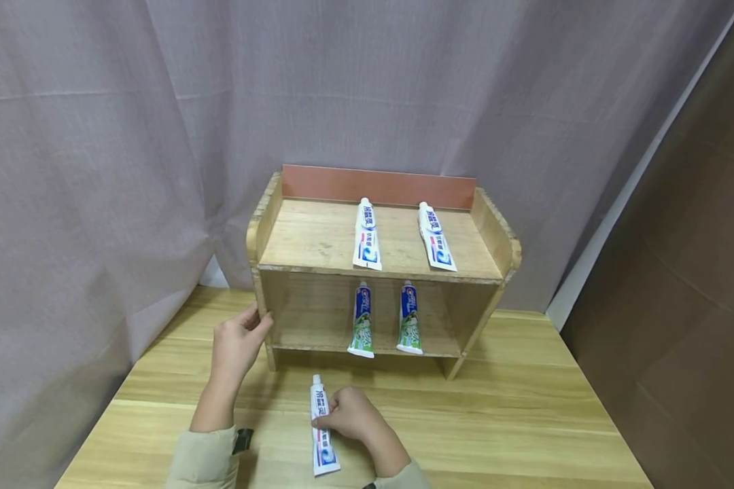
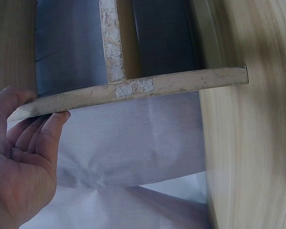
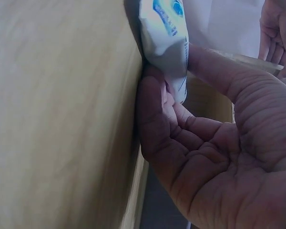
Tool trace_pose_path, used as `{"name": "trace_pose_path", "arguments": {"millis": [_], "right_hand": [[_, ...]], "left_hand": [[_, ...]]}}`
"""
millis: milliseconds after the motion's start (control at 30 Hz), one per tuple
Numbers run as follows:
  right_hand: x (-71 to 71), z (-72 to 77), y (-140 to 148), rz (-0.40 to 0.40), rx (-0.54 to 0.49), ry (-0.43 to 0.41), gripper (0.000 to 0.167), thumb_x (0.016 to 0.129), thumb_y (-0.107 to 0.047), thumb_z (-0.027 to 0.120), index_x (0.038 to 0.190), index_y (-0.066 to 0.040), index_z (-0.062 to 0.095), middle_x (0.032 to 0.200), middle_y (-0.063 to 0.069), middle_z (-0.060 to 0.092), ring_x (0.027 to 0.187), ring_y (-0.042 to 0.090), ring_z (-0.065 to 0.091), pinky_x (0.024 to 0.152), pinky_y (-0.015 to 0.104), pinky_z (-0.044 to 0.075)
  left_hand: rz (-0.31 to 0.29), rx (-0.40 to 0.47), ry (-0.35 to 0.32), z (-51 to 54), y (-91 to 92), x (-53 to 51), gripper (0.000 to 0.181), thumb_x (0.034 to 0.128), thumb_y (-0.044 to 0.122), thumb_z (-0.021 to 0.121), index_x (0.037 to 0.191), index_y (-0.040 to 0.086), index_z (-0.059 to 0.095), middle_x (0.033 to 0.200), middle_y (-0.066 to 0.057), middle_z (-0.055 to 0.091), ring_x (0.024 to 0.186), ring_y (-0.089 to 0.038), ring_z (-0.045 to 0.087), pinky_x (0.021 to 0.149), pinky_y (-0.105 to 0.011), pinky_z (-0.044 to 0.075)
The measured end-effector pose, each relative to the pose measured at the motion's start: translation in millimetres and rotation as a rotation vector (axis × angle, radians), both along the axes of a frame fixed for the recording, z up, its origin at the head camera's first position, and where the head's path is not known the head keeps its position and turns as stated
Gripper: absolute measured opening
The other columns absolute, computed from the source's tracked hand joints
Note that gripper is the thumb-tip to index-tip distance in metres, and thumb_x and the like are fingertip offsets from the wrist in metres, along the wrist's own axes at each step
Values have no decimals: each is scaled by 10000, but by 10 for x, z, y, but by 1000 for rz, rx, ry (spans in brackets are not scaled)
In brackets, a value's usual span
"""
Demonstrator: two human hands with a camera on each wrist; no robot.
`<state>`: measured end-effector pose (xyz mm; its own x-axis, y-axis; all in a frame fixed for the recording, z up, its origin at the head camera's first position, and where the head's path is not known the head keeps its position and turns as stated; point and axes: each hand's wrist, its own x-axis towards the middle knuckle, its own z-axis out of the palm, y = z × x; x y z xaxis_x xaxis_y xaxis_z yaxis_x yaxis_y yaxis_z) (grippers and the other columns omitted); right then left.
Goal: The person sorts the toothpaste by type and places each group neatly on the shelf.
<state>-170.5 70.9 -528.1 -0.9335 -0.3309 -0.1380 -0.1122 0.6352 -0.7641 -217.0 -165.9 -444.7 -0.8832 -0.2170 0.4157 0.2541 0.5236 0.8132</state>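
Observation:
My left hand (image 1: 235, 345) pinches the left side panel of a two-tier wooden shelf (image 1: 306, 234). In the left wrist view, the thumb lies on one face of that panel (image 2: 181, 84) and the fingers are on the other. On the table in front of the shelf, my right hand (image 1: 356, 415) grips a white toothpaste tube (image 1: 325, 454) with blue print, its cap pointing toward the shelf. The right wrist view has the thumb and fingers around the tube (image 3: 164, 36), close to the wood surface.
Two white toothpaste tubes (image 1: 367, 234) (image 1: 435, 238) lie apart on the upper tier. Below them, two blue-and-green toothpaste tubes (image 1: 361, 319) (image 1: 409, 318) rest on the lower tier, their ends at its front edge. A grey curtain (image 1: 355, 81) hangs behind the wooden table (image 1: 508, 414).

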Motion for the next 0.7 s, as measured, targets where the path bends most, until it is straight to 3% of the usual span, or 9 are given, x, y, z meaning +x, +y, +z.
{"name": "trace_pose_path", "arguments": {"millis": [700], "right_hand": [[-37,80,102,42,-23,22,263,766,-251,851,698,-116,637,612,-62,576,540,87,484,470,226,410]], "left_hand": [[-5,12,-7,17,-6,2,367,950,232,691,1264,41,685,1092,-189,719,952,-328,732,763,-369,615]]}}
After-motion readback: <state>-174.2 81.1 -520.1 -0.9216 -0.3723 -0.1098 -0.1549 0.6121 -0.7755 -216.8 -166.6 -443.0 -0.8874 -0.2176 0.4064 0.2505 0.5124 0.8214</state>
